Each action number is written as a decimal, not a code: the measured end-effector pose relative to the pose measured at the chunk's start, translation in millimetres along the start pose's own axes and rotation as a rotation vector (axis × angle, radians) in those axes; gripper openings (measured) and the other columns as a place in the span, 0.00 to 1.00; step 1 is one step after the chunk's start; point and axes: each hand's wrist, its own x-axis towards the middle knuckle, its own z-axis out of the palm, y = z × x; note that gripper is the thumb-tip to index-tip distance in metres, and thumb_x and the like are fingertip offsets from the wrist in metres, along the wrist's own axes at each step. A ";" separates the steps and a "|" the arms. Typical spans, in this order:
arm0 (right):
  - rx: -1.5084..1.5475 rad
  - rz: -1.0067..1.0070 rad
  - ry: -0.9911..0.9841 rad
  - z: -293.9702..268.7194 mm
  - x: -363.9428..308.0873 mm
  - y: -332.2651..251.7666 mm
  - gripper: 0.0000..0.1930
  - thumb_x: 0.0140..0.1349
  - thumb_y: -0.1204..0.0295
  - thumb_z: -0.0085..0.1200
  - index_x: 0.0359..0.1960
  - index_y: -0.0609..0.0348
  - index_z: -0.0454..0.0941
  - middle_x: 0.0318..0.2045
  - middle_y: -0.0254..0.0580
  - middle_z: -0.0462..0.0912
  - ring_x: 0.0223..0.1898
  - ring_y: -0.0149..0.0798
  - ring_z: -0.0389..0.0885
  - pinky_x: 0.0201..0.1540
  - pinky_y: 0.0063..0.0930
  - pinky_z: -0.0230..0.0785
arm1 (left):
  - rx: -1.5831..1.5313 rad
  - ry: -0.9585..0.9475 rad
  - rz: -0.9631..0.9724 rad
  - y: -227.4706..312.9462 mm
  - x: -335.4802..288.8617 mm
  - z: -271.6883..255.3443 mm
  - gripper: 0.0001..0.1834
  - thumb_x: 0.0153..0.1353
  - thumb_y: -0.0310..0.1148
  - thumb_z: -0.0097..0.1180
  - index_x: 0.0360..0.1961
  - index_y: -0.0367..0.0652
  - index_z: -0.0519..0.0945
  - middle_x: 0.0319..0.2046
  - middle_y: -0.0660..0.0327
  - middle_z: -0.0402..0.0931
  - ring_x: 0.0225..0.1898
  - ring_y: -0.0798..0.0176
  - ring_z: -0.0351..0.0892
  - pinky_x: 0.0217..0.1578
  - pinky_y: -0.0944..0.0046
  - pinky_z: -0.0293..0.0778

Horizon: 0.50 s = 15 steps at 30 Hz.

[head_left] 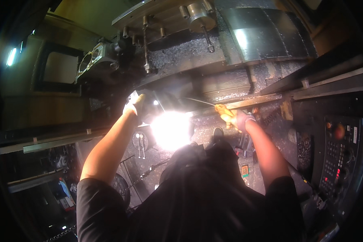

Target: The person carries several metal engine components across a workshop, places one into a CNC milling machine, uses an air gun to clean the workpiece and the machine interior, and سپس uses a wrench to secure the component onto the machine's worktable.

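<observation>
My left hand [134,105], in a light work glove, is closed at the edge of a metal part [148,105] with a bright corner. Glare and shadow hide most of the part's shape. To the right, my right hand [232,117], in a yellowish glove, is wrapped round the end of a thin straight rod [201,101]. The rod points left toward the metal part, its tip apart from my left hand. Whether it belongs to a larger tool inside my fist is hidden. A strong white glare [171,131] lies between my forearms.
Ahead stands a machine fixture [169,22] with hanging bolts above a chip-covered bed [183,56]. A metal casting [92,60] is at the far left. Sheet-metal covers [266,34] sit far right. A control panel [339,157] stands at the right; a sill [254,101] crosses before me.
</observation>
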 end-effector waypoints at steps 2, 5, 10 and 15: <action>0.047 -0.174 -0.011 9.7 -3.1 -23.1 0.21 0.67 0.51 0.59 0.48 0.54 0.77 0.28 0.35 0.84 0.17 0.28 0.69 0.21 0.28 0.64 | 0.159 -0.038 -0.070 -29.6 15.6 26.3 0.30 0.79 0.47 0.29 0.78 0.52 0.54 0.78 0.69 0.51 0.79 0.64 0.47 0.78 0.60 0.42; 0.027 -0.092 -0.019 2.9 30.3 -10.6 0.19 0.68 0.52 0.59 0.49 0.52 0.77 0.28 0.35 0.84 0.19 0.27 0.68 0.23 0.26 0.64 | 0.340 -0.095 -0.181 -32.9 22.3 27.1 0.29 0.79 0.45 0.30 0.78 0.53 0.54 0.78 0.69 0.52 0.79 0.66 0.47 0.78 0.61 0.42; -0.137 -0.004 0.036 -12.2 41.7 26.2 0.19 0.69 0.51 0.58 0.48 0.53 0.78 0.26 0.34 0.82 0.19 0.28 0.68 0.24 0.26 0.64 | 0.302 -0.042 -0.213 -44.7 27.1 37.0 0.28 0.79 0.43 0.33 0.77 0.53 0.57 0.76 0.68 0.56 0.77 0.66 0.50 0.77 0.61 0.45; -0.081 0.092 -0.073 -18.7 -41.3 16.4 0.26 0.67 0.43 0.57 0.45 0.56 0.81 0.31 0.37 0.86 0.19 0.28 0.73 0.21 0.28 0.69 | 0.127 0.063 -0.162 -60.3 25.7 58.2 0.27 0.78 0.43 0.35 0.75 0.54 0.59 0.73 0.67 0.60 0.74 0.66 0.55 0.75 0.61 0.49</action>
